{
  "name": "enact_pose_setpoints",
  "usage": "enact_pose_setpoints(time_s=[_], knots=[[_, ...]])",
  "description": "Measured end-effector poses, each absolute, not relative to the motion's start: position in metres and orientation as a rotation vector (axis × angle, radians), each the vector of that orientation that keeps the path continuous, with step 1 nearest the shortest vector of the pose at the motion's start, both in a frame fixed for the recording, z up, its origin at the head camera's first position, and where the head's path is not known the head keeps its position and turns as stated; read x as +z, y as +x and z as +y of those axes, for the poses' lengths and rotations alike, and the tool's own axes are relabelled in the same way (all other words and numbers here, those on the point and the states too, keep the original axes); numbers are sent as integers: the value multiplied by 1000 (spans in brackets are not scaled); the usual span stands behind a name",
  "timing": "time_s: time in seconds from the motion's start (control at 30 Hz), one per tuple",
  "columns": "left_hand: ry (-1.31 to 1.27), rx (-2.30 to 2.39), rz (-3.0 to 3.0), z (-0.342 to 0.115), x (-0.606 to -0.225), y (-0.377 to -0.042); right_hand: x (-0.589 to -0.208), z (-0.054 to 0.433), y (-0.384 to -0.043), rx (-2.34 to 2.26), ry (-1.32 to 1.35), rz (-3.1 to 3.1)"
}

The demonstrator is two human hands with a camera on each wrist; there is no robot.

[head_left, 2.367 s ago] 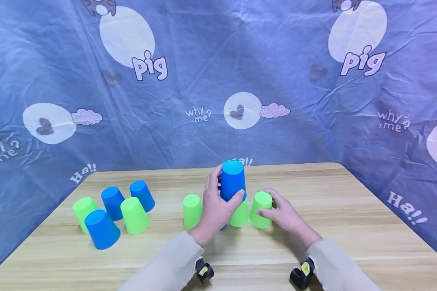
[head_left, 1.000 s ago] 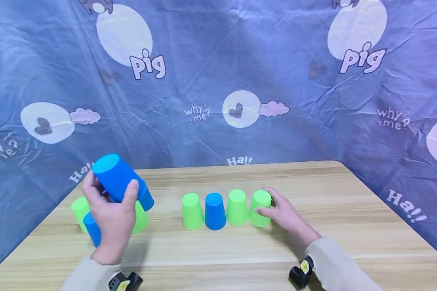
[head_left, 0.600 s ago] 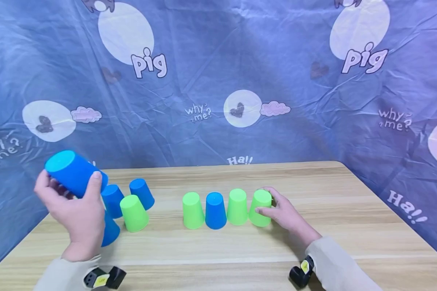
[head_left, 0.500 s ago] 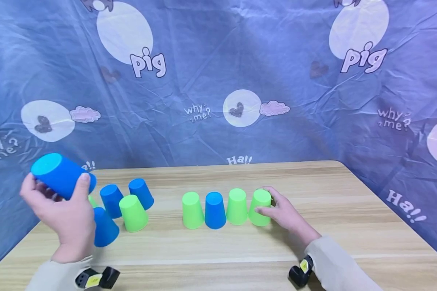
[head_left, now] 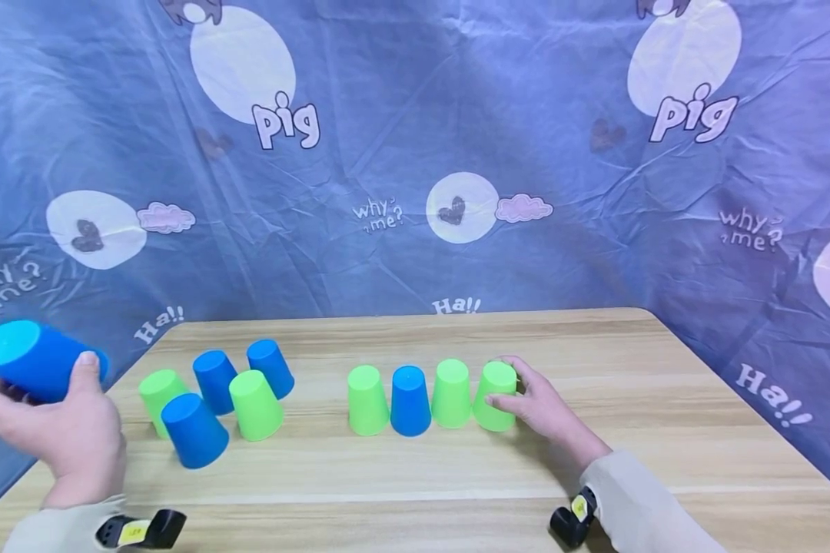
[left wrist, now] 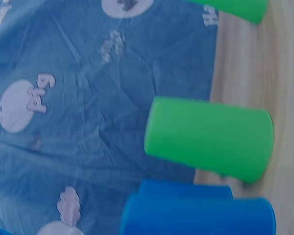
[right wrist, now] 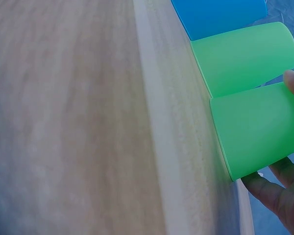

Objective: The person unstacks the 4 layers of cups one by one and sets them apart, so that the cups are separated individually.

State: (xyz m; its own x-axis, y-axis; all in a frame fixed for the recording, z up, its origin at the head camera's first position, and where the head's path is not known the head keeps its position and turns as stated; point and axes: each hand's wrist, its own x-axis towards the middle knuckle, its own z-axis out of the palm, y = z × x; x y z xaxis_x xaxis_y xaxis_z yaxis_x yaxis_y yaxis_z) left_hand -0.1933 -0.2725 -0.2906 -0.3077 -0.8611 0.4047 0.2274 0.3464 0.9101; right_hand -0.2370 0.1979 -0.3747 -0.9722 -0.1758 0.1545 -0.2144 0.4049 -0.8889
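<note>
At the left edge of the head view my left hand (head_left: 76, 438) grips a blue cup (head_left: 38, 361), raised and tilted with its closed end toward the upper left. On the right, my right hand (head_left: 542, 403) holds a green cup (head_left: 496, 395) that stands upside down on the table, thumb in front and fingers behind. That cup ends a row with a second green cup (head_left: 451, 393), a blue cup (head_left: 410, 401) and a leftmost green cup (head_left: 367, 401), all upside down. The right wrist view shows the thumb and fingers around the held green cup (right wrist: 259, 129).
Left on the wooden table (head_left: 415, 491) stands a loose group of upside-down cups: a front blue cup (head_left: 195, 432), a green cup (head_left: 162, 401), another green cup (head_left: 256, 405) and two blue ones behind. A patterned blue cloth (head_left: 360, 92) hangs along the table's back and sides.
My left hand has carried the blue cup from above the row to the far left, past the loose group, tilting it. My right hand stays on the end green cup.
</note>
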Motion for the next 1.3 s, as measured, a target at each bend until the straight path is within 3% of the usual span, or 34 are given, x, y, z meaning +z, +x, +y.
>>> enact_pose_setpoints(time_s=[0.73,1.3], knots=[[1079,-1432,-1807,-338,-359,-211,-381,197,-237,1647,344,-2597],[1174,-1480,-1941,-340,-373,-217,-379,198,-238,1668,351,-2578]])
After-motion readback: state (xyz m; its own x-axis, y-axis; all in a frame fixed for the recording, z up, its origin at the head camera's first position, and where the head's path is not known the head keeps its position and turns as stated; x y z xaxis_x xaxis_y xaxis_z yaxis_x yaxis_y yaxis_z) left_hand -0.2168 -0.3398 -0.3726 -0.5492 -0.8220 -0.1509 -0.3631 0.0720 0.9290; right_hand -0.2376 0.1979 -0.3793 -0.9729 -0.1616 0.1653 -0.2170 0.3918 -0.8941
